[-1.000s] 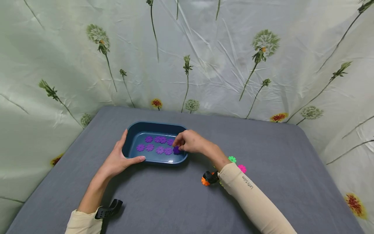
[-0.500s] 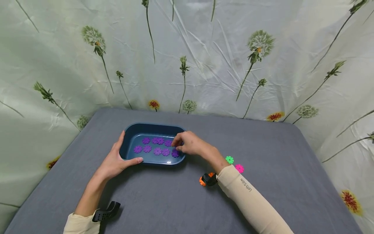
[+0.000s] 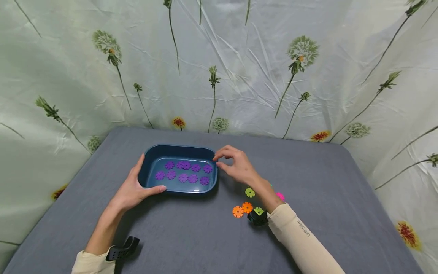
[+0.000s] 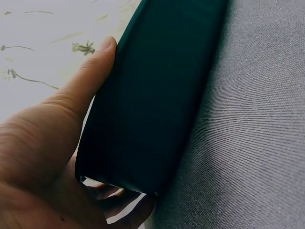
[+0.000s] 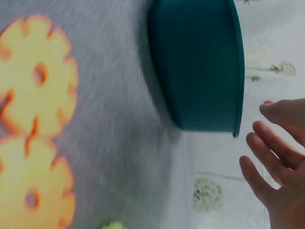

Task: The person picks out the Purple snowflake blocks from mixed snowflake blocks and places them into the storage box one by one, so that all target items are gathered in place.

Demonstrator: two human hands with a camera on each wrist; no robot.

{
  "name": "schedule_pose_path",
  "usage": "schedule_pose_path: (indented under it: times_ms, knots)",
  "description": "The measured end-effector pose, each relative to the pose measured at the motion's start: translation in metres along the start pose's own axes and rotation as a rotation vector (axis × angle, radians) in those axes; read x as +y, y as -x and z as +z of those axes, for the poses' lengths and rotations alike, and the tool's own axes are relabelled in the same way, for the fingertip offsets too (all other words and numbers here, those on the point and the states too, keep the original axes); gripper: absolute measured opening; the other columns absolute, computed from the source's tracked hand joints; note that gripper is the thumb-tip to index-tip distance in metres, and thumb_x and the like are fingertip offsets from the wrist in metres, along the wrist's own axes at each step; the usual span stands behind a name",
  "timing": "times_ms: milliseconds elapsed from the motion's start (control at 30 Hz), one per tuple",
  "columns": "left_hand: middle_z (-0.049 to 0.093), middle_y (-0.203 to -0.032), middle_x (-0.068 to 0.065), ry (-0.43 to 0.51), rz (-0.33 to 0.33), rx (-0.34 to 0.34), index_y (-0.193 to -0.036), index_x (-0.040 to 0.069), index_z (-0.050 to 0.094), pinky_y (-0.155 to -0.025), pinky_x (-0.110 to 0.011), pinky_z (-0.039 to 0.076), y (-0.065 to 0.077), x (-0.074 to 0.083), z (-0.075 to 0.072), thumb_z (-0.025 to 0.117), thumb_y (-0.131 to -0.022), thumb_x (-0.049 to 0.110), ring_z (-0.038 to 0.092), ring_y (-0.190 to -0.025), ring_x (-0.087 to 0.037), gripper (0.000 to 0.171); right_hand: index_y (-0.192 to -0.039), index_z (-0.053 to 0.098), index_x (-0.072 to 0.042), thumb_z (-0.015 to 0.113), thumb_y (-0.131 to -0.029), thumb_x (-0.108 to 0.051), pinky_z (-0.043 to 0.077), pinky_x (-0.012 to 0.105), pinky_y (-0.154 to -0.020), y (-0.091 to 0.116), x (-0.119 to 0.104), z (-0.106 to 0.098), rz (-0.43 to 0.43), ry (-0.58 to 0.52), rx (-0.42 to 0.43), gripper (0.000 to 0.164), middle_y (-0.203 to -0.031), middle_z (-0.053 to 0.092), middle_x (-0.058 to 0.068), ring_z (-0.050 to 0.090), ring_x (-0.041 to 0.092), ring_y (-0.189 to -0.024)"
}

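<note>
A dark blue rectangular box [image 3: 181,150] stands on the grey cloth, with several purple flower-shaped discs [image 3: 183,177] lying flat inside in two rows. My left hand [image 3: 128,192] grips the box's left end, its thumb along the near rim. In the left wrist view the thumb lies on the rim of the box [image 4: 147,95], and the fingers reach round its end, partly hidden. Just past the right rim is my right hand [image 3: 239,165], fingers loosely bent and holding nothing. The right wrist view shows this hand [image 5: 281,157] apart from the box [image 5: 195,62].
Loose discs lie near the right forearm: orange ones [image 3: 237,212], yellow-green ones [image 3: 250,192] and a pink one [image 3: 280,196], partly covered by the arm. A flower-printed curtain [image 3: 253,76] hangs behind the grey-covered table [image 3: 191,236].
My right hand has let go of a purple disc inside the box and moved up and right, out past the rim. The left hand keeps its hold.
</note>
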State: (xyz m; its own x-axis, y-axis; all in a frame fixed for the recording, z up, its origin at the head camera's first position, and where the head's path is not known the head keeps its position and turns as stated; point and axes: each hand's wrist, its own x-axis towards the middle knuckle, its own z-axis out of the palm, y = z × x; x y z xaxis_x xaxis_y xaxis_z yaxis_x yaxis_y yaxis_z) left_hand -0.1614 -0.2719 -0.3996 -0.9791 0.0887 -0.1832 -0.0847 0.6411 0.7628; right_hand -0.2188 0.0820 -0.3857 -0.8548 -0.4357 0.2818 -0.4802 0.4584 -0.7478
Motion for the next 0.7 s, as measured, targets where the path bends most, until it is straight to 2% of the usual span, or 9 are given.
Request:
schedule_pose_path:
  times_ms: [333,700]
  knots:
    - [0.006,-0.166,-0.039,-0.104,-0.01,0.016,-0.167,0.016,-0.013,-0.11,-0.079,0.031,0.004,0.003,-0.004,0.09,-0.078,0.048,0.026,-0.144,-0.063,0.14,-0.111,0.077,-0.011,0.075,-0.095,-0.009,0.049,0.057,-0.11,0.024,0.013,-0.029,0.071,0.025,0.116,0.016,-0.121,0.071,0.009,0.065,0.03,-0.12]
    - [-0.001,-0.168,-0.035,-0.146,0.02,-0.006,-0.167,0.01,-0.011,-0.112,-0.078,0.03,0.002,0.004,-0.007,0.086,-0.081,0.051,0.021,-0.148,-0.062,0.136,-0.121,0.074,-0.007,0.079,-0.093,-0.017,0.047,0.059,-0.107,0.045,0.018,-0.061,0.149,0.245,0.287,0.03,-0.129,0.068,0.013,0.061,0.037,-0.125]
